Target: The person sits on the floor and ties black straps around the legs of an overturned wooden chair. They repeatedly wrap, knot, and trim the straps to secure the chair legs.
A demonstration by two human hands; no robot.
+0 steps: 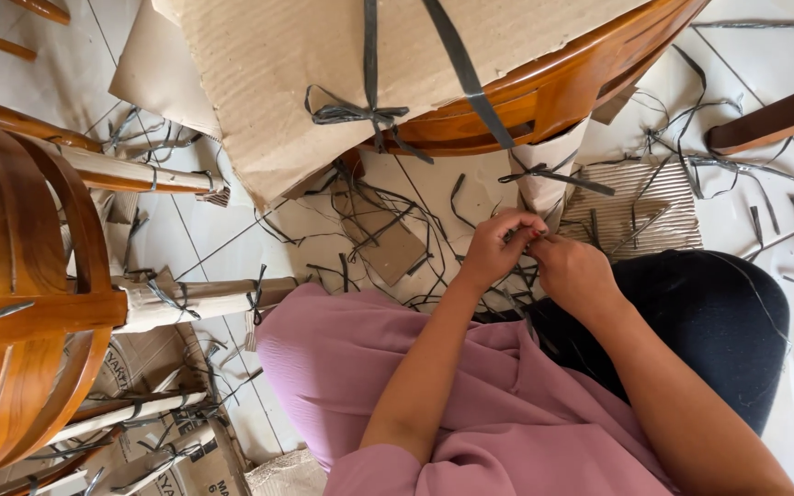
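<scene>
Head view, looking straight down at the lap. Left hand (496,248) and right hand (573,271) meet fingertip to fingertip, both pinched on a thin dark grey plastic strap (533,241) (only a short bit shows between the fingers; the rest is hidden). The strap sits just below the paper-wrapped leg (544,170) of a glossy brown wooden chair (562,87), which is part covered by a tan corrugated cardboard sheet (268,64) tied with similar grey bands. Loose grey strap offcuts (388,230) litter the white tiled floor (765,230) in front of the hands. A ribbed cardboard scrap (645,207) lies just right of the leg. A second wooden chair (20,276), legs wrapped, lies at left, well apart.
</scene>
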